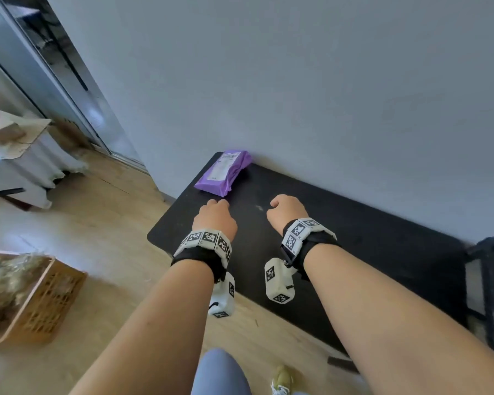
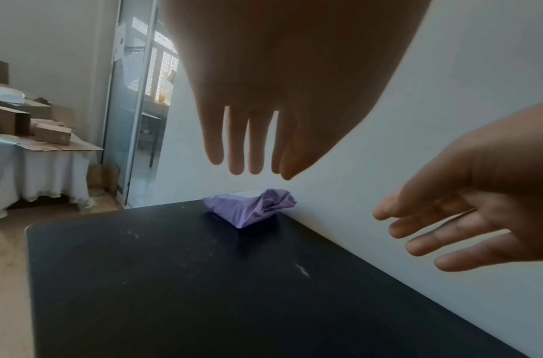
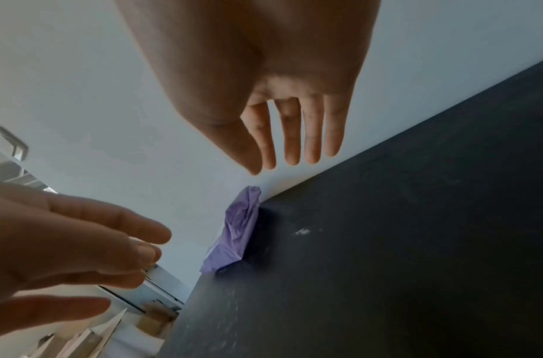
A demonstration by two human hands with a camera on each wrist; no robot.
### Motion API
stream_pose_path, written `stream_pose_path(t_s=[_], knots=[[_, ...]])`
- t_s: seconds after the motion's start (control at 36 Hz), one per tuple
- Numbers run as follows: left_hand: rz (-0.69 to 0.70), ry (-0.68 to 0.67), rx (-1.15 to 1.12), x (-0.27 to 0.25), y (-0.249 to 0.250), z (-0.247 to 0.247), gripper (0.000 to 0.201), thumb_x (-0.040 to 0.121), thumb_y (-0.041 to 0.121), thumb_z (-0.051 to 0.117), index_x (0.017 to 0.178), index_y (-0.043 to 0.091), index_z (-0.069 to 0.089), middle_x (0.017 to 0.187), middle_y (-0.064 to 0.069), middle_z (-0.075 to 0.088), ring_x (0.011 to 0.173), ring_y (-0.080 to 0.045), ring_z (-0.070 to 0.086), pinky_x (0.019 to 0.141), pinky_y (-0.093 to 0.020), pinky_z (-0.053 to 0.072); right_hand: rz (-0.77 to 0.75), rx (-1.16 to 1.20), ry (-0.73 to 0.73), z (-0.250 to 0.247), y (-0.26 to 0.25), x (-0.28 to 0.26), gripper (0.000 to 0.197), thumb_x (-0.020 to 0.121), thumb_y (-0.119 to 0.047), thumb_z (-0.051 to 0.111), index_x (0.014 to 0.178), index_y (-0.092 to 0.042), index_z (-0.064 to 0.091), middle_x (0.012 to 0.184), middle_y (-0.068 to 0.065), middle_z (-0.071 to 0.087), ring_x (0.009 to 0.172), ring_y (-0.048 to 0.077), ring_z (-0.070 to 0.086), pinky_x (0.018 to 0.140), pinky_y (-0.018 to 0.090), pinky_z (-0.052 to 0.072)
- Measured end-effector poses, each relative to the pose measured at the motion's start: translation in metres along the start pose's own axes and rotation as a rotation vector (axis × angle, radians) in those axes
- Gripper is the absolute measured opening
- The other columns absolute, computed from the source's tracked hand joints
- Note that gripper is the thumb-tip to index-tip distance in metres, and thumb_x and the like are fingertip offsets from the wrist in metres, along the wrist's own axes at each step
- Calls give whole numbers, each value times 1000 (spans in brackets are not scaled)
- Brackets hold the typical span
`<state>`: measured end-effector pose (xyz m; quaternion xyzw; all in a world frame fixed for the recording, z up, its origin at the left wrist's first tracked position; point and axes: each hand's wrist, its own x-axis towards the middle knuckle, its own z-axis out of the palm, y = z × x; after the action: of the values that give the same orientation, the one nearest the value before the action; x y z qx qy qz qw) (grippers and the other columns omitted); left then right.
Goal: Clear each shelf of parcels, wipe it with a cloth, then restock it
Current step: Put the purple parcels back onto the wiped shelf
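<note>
Both hands — left hand point(image 1: 215, 216), right hand point(image 1: 286, 210) — empty, fingers loosely spread; the slick purple parcel point(image 1: 224, 173) at 11 o'clock could slip from a one-handed grab.

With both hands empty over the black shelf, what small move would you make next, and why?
Probably reach the left hand forward and grip the purple plastic parcel: it is the only parcel on the black shelf, lies against the wall just beyond that hand, and blocks wiping.

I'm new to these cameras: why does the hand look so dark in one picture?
Left wrist view: the left hand is backlit by the bright window, so it turns shadowy. Right wrist view: the right hand shows evenly lit against the wall. Head view: edges bend and blur.
</note>
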<state>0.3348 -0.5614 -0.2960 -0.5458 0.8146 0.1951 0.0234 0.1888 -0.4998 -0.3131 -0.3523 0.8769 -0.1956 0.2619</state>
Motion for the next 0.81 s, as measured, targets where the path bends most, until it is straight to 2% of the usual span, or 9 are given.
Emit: stream_pose_path(t_s=[0.11, 0.22, 0.36, 0.5, 0.61, 0.69, 0.81], knots=[[-38, -26, -15, 48, -25, -1, 42, 87, 10, 44, 128, 13, 52, 128, -10, 48, 119, -28, 47, 94, -40, 44, 16, -34, -33, 23, -25, 33, 33, 87, -15, 51, 118, -18, 63, 126, 8, 58, 111, 29, 58, 83, 30, 46], [-25, -91, 7, 102, -48, -2, 37, 85, 8, 43, 120, 9, 56, 125, -13, 51, 114, -30, 51, 93, -40, 45, 66, -37, -56, 45, -50, 62, 33, 86, -13, 51, 117, -16, 63, 124, 8, 60, 111, 29, 58, 86, 31, 47], [12, -184, 15, 164, -70, -6, 43, 88, 10, 43, 131, 11, 48, 128, -14, 49, 116, -31, 51, 95, -40, 46, 168, -13, -66, 69, -79, 98, 38, 88, -16, 52, 125, -18, 59, 129, 7, 58, 115, 27, 56, 87, 30, 45], [46, -265, -15, 215, -83, -5, 43, 91, 9, 39, 134, 11, 45, 133, -14, 47, 122, -31, 48, 98, -39, 42, 237, 31, -54, 87, -107, 126, 28, 91, -25, 54, 113, -10, 62, 115, 9, 64, 102, 28, 61, 83, 33, 49], [59, -361, -23, 241, -85, 1, 41, 92, 8, 36, 133, 9, 43, 132, -16, 47, 121, -33, 47, 99, -39, 41, 289, 91, -28, 98, -121, 141, 33, 95, -33, 52, 119, -11, 58, 115, 8, 62, 102, 27, 60, 79, 30, 44], [35, -391, -61, 254, -84, 7, 40, 92, 10, 37, 131, 11, 44, 129, -15, 51, 119, -33, 49, 97, -43, 45, 304, 102, -22, 104, -126, 151, 30, 97, -35, 48, 112, -12, 58, 105, 7, 62, 88, 24, 57, 73, 30, 41], [16, -395, -102, 263, -84, 15, 40, 93, 11, 39, 133, 11, 41, 129, -15, 52, 118, -32, 51, 97, -41, 46, 322, 96, -28, 110, -128, 159, 16, 96, -31, 48, 88, -17, 49, 87, 3, 56, 81, 24, 56, 67, 30, 37]])
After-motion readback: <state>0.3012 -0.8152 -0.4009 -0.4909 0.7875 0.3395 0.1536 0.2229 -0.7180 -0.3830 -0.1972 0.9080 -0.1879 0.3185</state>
